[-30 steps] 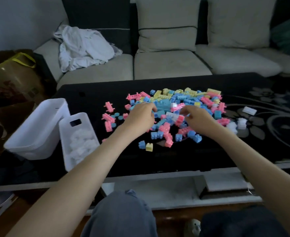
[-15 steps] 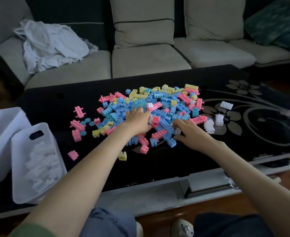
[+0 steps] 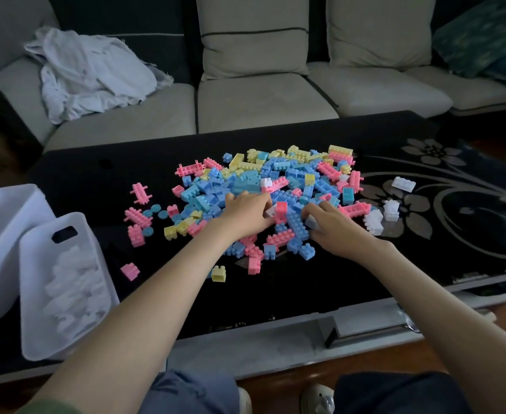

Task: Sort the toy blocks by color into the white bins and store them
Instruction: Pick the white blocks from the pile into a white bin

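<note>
A pile of pink, blue and yellow toy blocks lies on the black table. My left hand rests on the pile's near side, fingers curled round a white block beside a pink one. Just to its right, my right hand pinches another white block. Three loose white blocks lie right of the pile. A white bin holding white blocks stands at the table's left front, with a second white bin behind it.
A sofa with a crumpled white cloth runs behind the table. Stray pink, blue and yellow blocks dot the table between pile and bins. The table's right part carries a flower pattern. My knees and shoes show below the table edge.
Both hands have drawn back toward the pile's near side. My right hand has taken up a white block. The view has turned right, so the bins sit further left.
</note>
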